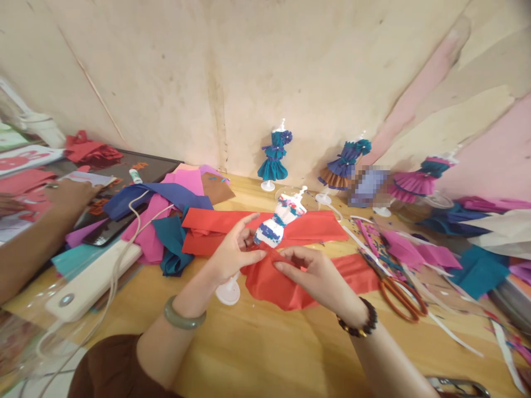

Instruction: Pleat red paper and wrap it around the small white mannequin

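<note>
A small white dress form [270, 231], patched with blue, teal and pink scraps, leans to the right on its round white base [228, 292]. My left hand [235, 246] is closed around its lower end, thumb in front and fingers partly hidden behind. At that same lower edge, my right hand [313, 271] pinches a gathered piece of red crepe paper [274, 284] between thumb and fingers. The paper hangs down over the table. Behind the form lies a folded red strip [219, 220].
Three dressed mini forms, the nearest in teal [272, 166], stand along the wall. Orange-handled scissors [400, 296] lie right, among coloured scraps [418, 251]. On the left are a white power strip [91, 282] with cords and another person's arm [45, 237].
</note>
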{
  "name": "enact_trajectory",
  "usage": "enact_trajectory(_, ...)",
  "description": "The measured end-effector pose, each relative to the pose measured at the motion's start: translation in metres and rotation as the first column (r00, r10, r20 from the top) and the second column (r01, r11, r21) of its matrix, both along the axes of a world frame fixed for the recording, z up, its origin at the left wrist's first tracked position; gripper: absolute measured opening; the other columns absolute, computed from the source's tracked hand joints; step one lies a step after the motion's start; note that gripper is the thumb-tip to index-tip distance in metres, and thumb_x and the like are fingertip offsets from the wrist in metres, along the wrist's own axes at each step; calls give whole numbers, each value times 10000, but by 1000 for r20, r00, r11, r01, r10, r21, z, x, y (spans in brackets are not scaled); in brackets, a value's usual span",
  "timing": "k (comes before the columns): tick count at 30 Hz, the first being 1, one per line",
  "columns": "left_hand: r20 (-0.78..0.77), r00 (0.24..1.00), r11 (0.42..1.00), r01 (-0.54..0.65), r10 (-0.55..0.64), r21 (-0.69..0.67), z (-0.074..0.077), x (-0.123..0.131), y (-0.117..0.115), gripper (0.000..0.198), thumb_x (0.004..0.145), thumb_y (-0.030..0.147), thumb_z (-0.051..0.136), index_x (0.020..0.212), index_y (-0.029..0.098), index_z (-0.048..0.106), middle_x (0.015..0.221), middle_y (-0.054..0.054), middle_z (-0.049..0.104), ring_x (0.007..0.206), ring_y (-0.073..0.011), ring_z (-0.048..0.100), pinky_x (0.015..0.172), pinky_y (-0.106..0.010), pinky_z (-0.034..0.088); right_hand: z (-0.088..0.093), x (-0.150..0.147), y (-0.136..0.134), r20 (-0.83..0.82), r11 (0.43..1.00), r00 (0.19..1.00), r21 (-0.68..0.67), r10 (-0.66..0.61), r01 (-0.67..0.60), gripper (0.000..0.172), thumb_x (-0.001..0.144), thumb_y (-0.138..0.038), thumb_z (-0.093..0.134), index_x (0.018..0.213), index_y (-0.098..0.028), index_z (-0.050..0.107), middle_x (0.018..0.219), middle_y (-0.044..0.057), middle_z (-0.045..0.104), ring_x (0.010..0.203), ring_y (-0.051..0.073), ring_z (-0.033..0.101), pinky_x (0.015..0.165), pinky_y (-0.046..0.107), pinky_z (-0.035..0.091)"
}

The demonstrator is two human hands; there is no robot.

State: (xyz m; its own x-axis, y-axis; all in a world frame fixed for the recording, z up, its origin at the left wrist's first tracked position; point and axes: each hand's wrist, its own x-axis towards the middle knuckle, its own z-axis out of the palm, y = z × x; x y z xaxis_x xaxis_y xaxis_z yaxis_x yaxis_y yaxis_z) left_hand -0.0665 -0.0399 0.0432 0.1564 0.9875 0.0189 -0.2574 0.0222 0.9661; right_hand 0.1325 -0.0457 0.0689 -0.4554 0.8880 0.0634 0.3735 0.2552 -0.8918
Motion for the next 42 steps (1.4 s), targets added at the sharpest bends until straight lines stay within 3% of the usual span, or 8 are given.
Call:
enact_trajectory(10,59,998,1000,12,-12,2,6,3,-2,850,632,189,825,1386,236,436,963,-28,648,875,-158,588,806,-284,443,1,-4,-4,-88,1000,996,30,12,-9,222,892,-388,577,970,-229,710,961,39,754,859,207,679,774,330,521)
enact_trajectory(25,118,992,999,51,-52,15,1,6,-3,817,656,148,817,1383,247,457,1042,-45,653,888,-154,611,825,-287,466,-4,-5,-4,-88,992,995,117,-35,45,181,918,-351,543,915,-224,672,910,31,740,825,184,676,783,300,518)
enact_trajectory(35,120,992,999,47,-47,0,0,9,-5,776,649,121,812,1347,251,500,1015,-37,656,904,-158,615,819,-272,466,-9,-8,-3,-128,982,981,106,-143,157,154,861,-372,623,837,-221,632,791,28,710,727,176,649,712,315,530)
enact_trajectory(42,105,993,998,59,-60,13,1,10,-4,721,663,152,808,1319,243,521,1104,-61,656,949,-176,622,851,-298,471,-10,-7,-3,-99,980,981,92,-166,175,163,859,-376,625,827,-217,633,771,21,696,709,169,633,686,306,501)
